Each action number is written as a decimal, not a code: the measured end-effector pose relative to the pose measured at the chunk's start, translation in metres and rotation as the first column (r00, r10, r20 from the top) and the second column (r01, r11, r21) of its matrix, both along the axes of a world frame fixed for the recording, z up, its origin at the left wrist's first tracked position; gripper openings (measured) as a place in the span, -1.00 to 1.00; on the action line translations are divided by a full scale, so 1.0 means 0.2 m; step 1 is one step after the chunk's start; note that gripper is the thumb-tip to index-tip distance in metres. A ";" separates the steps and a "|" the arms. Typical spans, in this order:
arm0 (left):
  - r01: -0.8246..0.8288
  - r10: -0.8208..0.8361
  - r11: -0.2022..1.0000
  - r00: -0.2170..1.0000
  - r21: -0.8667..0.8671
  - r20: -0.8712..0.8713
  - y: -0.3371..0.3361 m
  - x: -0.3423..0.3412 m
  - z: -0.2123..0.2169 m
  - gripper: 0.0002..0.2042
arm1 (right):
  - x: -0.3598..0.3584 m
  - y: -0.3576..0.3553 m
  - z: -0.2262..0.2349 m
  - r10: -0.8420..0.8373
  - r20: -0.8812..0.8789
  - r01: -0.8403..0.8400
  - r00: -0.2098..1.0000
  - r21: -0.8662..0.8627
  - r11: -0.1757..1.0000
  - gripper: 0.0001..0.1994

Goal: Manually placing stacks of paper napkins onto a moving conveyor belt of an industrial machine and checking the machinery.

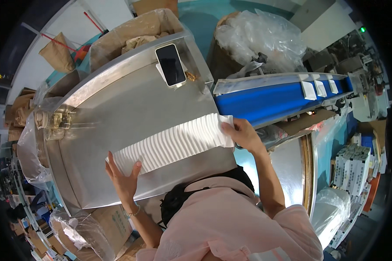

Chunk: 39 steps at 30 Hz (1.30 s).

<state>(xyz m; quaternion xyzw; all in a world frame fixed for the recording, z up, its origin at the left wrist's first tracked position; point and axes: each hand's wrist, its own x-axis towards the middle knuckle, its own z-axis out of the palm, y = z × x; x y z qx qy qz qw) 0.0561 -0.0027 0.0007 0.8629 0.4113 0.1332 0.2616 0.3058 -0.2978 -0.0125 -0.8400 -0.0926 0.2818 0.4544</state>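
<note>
A long row of thin white folded packets [174, 141], pressed face to face, lies slantwise over the near part of the steel table [117, 113]. My left hand [124, 180] cups the row's left end, its thumb on the near side and its fingers round the end. At the other end, my right hand [245, 135] grips the last packets, thumb toward the row. Its other fingers are partly hidden behind them. What the packets contain cannot be seen.
Right of the table runs a blue conveyor belt [261, 102] carrying three white packets [309, 90]. A phone [170, 65] lies at the table's far side, beside some brown beads [190, 76]. A clear jar [59, 120] stands at the left rim. Plastic-lined boxes [137, 37] surround the table.
</note>
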 end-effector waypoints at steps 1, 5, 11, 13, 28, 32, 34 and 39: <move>-0.001 0.001 1.000 1.000 0.000 0.001 0.00 0.00 0.00 0.01 | 0.00 0.00 -0.02 0.001 0.001 -0.001 1.000 0.000 1.000 -0.66; -0.007 0.007 1.000 1.000 0.009 -0.003 0.00 0.00 0.00 0.00 | 0.03 0.07 -0.02 0.019 0.398 0.056 0.917 -0.177 0.983 -0.66; -0.023 0.023 1.000 1.000 -0.013 -0.005 0.00 0.02 0.00 -0.01 | 0.02 0.10 -0.10 0.100 -0.168 -0.075 0.981 0.146 0.986 -0.59; -0.031 0.031 0.999 0.999 -0.026 -0.010 0.00 0.01 0.01 -0.01 | -0.01 0.07 -0.15 0.068 -0.174 -0.029 0.982 0.218 0.976 -0.57; -0.033 0.033 0.999 0.999 -0.013 0.000 0.02 0.02 -0.01 0.00 | -0.06 0.04 -0.15 -0.029 -0.561 0.224 0.827 0.282 0.933 -0.73; -0.013 0.013 1.000 1.000 0.010 -0.005 0.01 0.03 -0.01 -0.01 | -0.05 -0.09 -0.27 -0.215 -0.602 0.535 0.769 0.422 0.732 -0.64; -0.009 0.009 1.000 1.000 0.013 -0.009 0.02 0.04 -0.02 -0.01 | -0.07 -0.01 -0.21 -0.280 -0.580 0.556 0.765 0.376 0.741 -0.54; 0.000 0.000 1.000 1.000 0.005 -0.001 0.01 0.05 0.00 -0.02 | -0.14 0.12 -0.08 -0.090 -0.032 0.094 0.995 0.162 0.982 -0.49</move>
